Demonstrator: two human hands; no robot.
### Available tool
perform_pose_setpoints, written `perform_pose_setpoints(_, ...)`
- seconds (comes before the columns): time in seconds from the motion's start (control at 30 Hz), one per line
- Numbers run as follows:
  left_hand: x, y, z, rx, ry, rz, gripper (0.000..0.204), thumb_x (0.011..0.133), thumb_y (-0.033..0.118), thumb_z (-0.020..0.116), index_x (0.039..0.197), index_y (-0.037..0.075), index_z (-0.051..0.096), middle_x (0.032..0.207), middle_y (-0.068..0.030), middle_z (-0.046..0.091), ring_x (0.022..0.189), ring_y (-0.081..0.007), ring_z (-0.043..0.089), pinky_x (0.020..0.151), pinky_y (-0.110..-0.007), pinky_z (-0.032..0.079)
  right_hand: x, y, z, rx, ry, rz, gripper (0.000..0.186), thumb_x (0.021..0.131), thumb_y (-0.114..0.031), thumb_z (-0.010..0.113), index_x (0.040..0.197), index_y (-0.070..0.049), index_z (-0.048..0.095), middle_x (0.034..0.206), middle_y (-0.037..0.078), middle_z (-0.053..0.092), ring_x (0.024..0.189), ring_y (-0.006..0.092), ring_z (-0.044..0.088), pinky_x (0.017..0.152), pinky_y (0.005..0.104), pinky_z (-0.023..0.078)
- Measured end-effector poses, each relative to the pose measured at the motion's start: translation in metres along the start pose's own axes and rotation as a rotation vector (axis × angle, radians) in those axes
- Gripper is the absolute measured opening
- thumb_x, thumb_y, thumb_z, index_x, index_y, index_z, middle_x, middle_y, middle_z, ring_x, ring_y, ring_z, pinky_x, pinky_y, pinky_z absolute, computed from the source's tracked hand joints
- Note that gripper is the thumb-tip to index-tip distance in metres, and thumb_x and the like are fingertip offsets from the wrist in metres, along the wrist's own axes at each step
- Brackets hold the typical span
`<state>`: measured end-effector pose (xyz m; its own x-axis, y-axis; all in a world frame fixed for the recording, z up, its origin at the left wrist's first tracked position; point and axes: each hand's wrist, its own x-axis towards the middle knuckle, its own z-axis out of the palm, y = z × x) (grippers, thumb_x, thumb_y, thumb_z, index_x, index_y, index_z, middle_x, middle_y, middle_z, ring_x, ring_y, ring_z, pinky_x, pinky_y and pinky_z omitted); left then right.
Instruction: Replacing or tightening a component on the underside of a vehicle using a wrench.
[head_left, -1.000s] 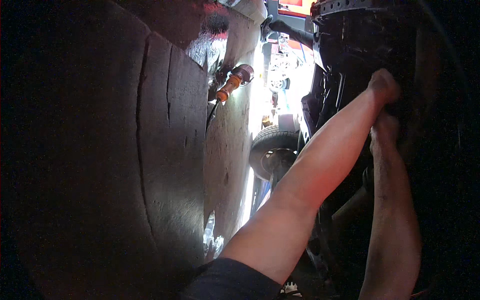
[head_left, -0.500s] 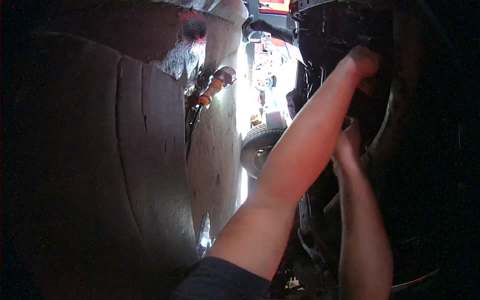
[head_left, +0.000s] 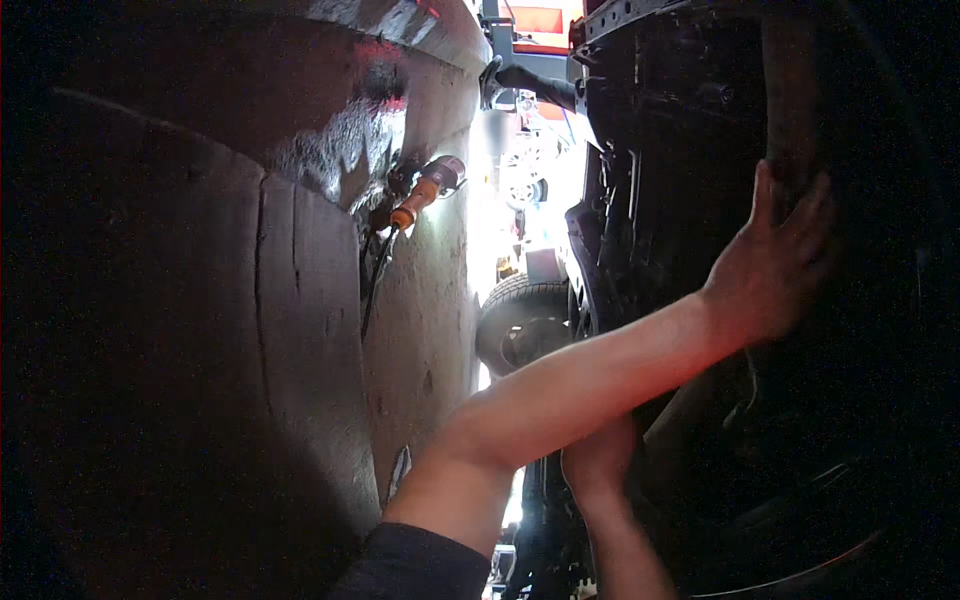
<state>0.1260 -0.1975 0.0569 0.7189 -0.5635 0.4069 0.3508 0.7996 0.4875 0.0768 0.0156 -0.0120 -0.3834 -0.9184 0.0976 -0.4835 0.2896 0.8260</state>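
My left arm reaches across from the lower left, and my left hand (head_left: 770, 268) is open with fingers apart against the dark underside on the right. A dark pipe-like part (head_left: 790, 100) runs upward from its fingertips; how firmly the hand touches it is hard to tell in the gloom. Below the left forearm is my right hand (head_left: 600, 455), its fingers hidden behind that forearm. Left of both hands, an orange-handled work lamp (head_left: 418, 200) with a dark cable hangs by the large grey curved surface (head_left: 300, 270).
Dark vehicle underbody (head_left: 660, 140) fills the right side, with a perforated metal rail (head_left: 625, 12) at the top. Through the bright gap show a tyred wheel (head_left: 520, 325), a dark arm-like bar (head_left: 540, 85) and an orange-red panel (head_left: 538, 20).
My left hand has moved right and down, and its fingers now show spread. My right hand has drawn left and down behind the left forearm. The view has shifted slightly.
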Motion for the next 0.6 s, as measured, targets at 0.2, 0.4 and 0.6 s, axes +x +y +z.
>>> perform_pose_setpoints(0.2, -0.004, -0.001, 0.014, -0.086, 0.092, 0.020, 0.036, 0.080, 0.032, 0.057, 0.106, 0.013, 0.073, 0.138, -0.0166, 0.051, 0.144, -0.0397, 0.027, 0.106, -0.082, 0.015, -0.051, -0.038, -0.028, 0.334, -0.009, 0.258, 0.061, 0.084, -0.030, 0.071, 0.133, -0.004, 0.046, 0.116, 0.025, 0.063, 0.105, 0.0440, 0.063, 0.088, 0.0515, 0.050)
perform_pose_setpoints(0.4, 0.000, 0.009, 0.019, -0.023, 0.158, -0.029, 0.034, 0.079, 0.032, 0.058, 0.103, 0.014, 0.074, 0.136, -0.0168, 0.052, 0.144, -0.0394, 0.027, 0.106, -0.081, 0.016, -0.131, -0.040, -0.033, 0.258, -0.106, 0.260, 0.053, 0.085, -0.022, 0.071, 0.128, -0.004, 0.046, 0.107, 0.023, 0.067, 0.097, 0.0437, 0.067, 0.085, 0.0491, 0.052)
perform_pose_setpoints(0.6, 0.004, 0.016, 0.018, 0.135, 0.090, -0.059, 0.034, 0.086, 0.034, 0.056, 0.111, 0.019, 0.072, 0.146, -0.0149, 0.045, 0.145, -0.0389, 0.024, 0.108, -0.078, 0.015, -0.211, -0.041, -0.048, 0.393, -0.183, 0.162, 0.048, 0.084, -0.021, 0.075, 0.122, -0.006, 0.050, 0.093, 0.015, 0.067, 0.074, 0.0276, 0.068, 0.067, 0.0439, 0.054)
